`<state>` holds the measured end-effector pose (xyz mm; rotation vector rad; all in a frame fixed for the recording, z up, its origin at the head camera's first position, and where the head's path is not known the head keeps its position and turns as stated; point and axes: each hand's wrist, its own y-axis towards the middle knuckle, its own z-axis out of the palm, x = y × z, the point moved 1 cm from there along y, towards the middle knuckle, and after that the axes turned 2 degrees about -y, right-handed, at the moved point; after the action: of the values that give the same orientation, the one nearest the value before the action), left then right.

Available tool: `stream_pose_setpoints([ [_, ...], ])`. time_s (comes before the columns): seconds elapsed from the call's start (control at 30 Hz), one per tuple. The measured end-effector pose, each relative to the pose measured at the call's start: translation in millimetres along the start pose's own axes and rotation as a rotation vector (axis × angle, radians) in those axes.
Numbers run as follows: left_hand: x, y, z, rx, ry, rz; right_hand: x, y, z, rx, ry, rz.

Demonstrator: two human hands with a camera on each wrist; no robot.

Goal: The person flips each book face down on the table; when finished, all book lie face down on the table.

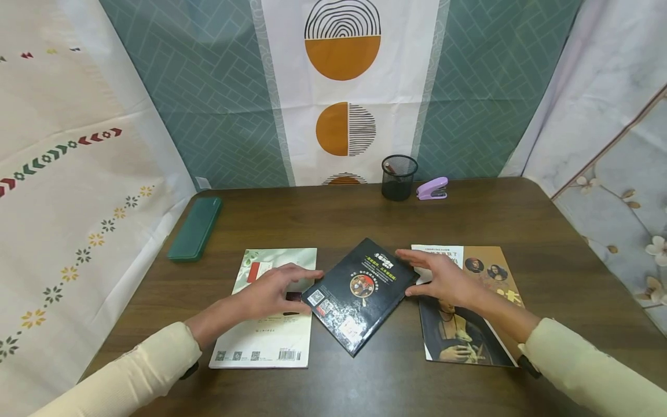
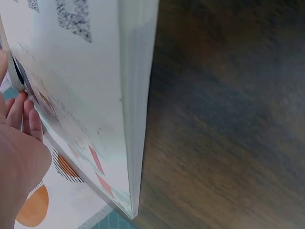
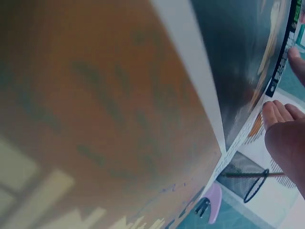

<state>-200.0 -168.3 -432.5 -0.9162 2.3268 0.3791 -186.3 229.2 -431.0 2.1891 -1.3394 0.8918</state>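
Observation:
A black book (image 1: 359,301) lies turned at an angle between the two hands, back cover up, with codes and a round picture on it. The left hand (image 1: 278,289) holds its left corner between thumb and fingers, over a pale green-and-white book (image 1: 260,341). At the opposite corner the right hand (image 1: 445,278) has its fingers on the upper edge and its thumb on the lower. Under the right wrist is a brown-and-white book (image 1: 453,336) with a painted portrait. In the right wrist view the black book's edge (image 3: 282,57) shows beside the thumb.
A green case (image 1: 195,229) lies at the table's far left. Toward the back edge stand a black mesh pen holder (image 1: 398,179) and a purple stapler (image 1: 432,189). Patterned cloths (image 1: 224,104) hang behind and at both sides of the wooden table (image 1: 292,220).

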Motion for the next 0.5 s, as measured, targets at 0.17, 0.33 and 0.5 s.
stream_pose_setpoints([
  [0.17, 0.4, 1.0, 1.7, -0.012, 0.048, 0.003, 1.8, -1.6, 4.3, -0.024, -0.026, 0.001],
  [0.33, -3.5, -0.3, 3.6, -0.031, 0.088, 0.027, 2.7, -1.7, 7.1, -0.042, -0.054, 0.005],
  [0.5, -10.1, -2.7, 7.2, -0.033, 0.148, 0.066, 3.5, -1.0, 7.9, -0.061, -0.071, -0.011],
])
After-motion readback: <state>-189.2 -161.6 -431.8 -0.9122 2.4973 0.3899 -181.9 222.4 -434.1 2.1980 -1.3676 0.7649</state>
